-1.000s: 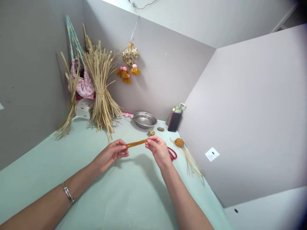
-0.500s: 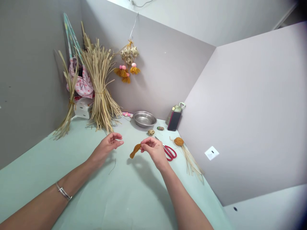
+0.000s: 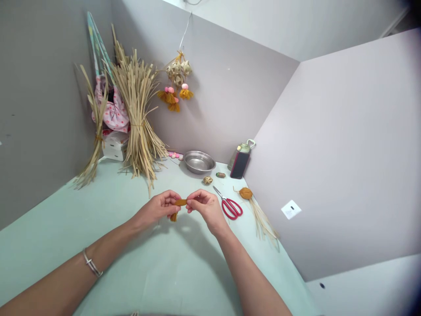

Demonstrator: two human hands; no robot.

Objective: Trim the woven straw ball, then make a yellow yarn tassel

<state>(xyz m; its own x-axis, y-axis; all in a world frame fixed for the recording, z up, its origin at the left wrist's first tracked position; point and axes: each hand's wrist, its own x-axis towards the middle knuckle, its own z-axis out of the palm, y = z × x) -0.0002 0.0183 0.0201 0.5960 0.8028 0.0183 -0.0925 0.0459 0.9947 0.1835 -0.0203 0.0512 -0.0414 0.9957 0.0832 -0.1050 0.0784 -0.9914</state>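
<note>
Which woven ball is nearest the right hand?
The lone woven ball on the table, just beyond the right hand; the others hang clustered by the wall.

The bowl (image 3: 199, 163) is bare metal, smooth, with a soft gloss. In front of it, the woven ball (image 3: 207, 180) is dry plant strip, matt and ridged. Right of the bowl, the phone (image 3: 240, 165) presents a smooth, glossy screen. In front of the bowl and to its right, the scissors (image 3: 232, 208) have metal blades and smooth handles — plastic by appearance. The yarn bundle (image 3: 180, 202), in front of the bowl, is fibrous and matt. Left of the bowl, the straw sheaf (image 3: 138, 109) is dry, matt and rough; farther left, the bag (image 3: 115, 118) is gathered cloth. The tabletop (image 3: 164, 272) beneath the bowl is smooth — material undetermined.
</note>
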